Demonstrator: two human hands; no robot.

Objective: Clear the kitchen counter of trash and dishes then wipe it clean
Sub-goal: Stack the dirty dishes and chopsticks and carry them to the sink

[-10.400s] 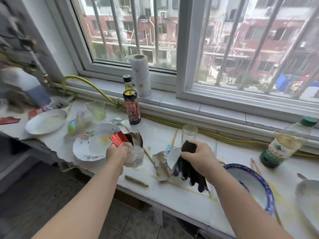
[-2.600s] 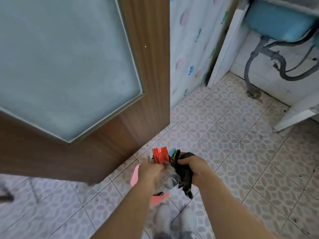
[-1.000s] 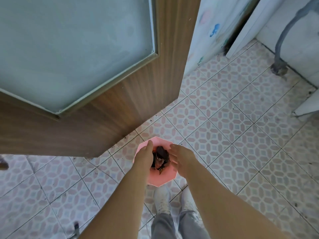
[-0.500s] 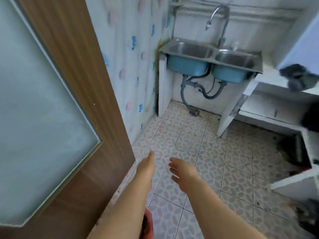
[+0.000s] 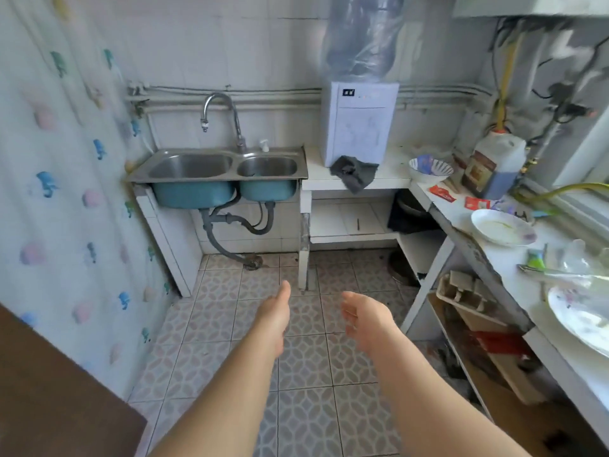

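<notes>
In the head view, the left hand [image 5: 275, 316] and right hand [image 5: 365, 319] hang empty at lower centre, fingers straight and loosely parted. The counter [image 5: 501, 255] runs down the right edge, bearing a dirty plate [image 5: 502, 227], bowl [image 5: 430, 169] and red wrappers [image 5: 441, 193]. A grey cloth [image 5: 354, 171] lies at upper centre.

Brushed steel on the sink [image 5: 184, 166], a dull sheen in both basins, and the tap [image 5: 220, 102] above it gleams in polished chrome. Grey cloth [image 5: 354, 171] on the counter [image 5: 393, 169], soft, matt, rumpled; the counter itself is white tile, smooth but smeared. The plate [image 5: 502, 227] shines like glazed ceramic. The floor tiles [image 5: 306, 367] look matt, and the door [image 5: 49, 390] shows brown wood grain.
</notes>
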